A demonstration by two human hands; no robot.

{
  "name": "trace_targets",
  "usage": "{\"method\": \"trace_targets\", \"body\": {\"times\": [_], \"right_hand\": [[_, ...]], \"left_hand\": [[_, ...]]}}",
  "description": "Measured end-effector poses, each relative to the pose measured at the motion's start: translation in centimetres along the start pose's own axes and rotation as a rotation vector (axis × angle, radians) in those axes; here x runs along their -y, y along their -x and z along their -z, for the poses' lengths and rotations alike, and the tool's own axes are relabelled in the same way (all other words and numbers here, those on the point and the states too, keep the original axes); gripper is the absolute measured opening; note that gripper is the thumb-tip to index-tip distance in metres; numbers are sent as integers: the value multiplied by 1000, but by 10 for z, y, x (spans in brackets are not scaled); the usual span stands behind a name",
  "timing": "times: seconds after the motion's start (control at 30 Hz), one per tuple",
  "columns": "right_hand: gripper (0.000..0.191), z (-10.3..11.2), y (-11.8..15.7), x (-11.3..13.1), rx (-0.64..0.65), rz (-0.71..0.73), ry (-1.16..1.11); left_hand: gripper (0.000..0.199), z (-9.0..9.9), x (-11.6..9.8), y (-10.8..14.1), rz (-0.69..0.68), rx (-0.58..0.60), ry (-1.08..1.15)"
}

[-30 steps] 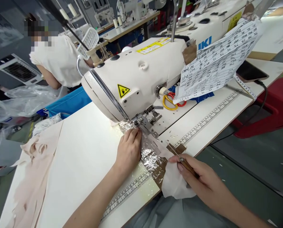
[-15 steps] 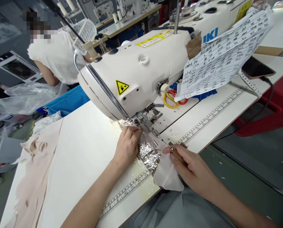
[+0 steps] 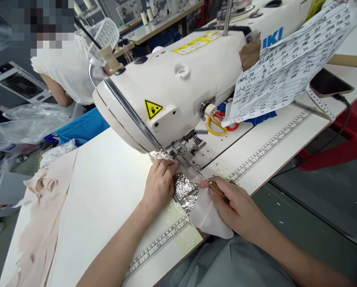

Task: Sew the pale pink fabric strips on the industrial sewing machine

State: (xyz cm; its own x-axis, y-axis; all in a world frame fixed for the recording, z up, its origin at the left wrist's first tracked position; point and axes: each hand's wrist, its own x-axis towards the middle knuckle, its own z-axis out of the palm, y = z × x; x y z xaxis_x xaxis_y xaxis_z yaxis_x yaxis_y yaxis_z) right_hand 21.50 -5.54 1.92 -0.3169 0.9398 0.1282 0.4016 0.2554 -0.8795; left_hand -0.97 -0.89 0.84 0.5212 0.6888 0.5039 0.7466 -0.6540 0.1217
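Observation:
A white sewing machine (image 3: 172,79) leans across the view, its presser foot and needle area low at the centre. My left hand (image 3: 160,181) presses with bent fingers on pale fabric just in front of the foot. My right hand (image 3: 230,199) is closed around the wooden handle of an awl (image 3: 217,189), whose thin metal tip points at the foot. Pale fabric (image 3: 210,215) hangs from under my right hand over the table's edge. Crinkled silver foil (image 3: 186,193) lies between my hands.
Cut pale pink fabric (image 3: 43,215) lies on the left of the white table (image 3: 91,191). Scissors (image 3: 216,125), a handwritten sheet (image 3: 286,67) and a phone (image 3: 330,83) are at the right. A person (image 3: 67,67) is at the back left.
My right hand and the awl have shifted slightly left and up, nearer the presser foot. The pale fabric under it has shifted slightly left. My left hand has barely moved.

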Motion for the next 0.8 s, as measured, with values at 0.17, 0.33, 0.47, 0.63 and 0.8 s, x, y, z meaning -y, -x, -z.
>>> {"method": "trace_targets", "body": {"times": [0.17,0.33,0.47,0.63,0.8], "right_hand": [[19,-2,-6,2,7,-2,-13],[18,-4,-11,2,26,19,-25],[20,-4,-15,2,40,16,-10],[21,-4,-18,3,37,23,-14],[21,-5,-19,3,42,19,-20]], "left_hand": [[36,-2,2,0,30,14,-12],[34,-1,-1,2,83,10,-83],[30,0,-3,2,36,-10,-1],[27,-1,-3,3,32,33,-60],[29,-1,-4,3,48,50,-131]]}}
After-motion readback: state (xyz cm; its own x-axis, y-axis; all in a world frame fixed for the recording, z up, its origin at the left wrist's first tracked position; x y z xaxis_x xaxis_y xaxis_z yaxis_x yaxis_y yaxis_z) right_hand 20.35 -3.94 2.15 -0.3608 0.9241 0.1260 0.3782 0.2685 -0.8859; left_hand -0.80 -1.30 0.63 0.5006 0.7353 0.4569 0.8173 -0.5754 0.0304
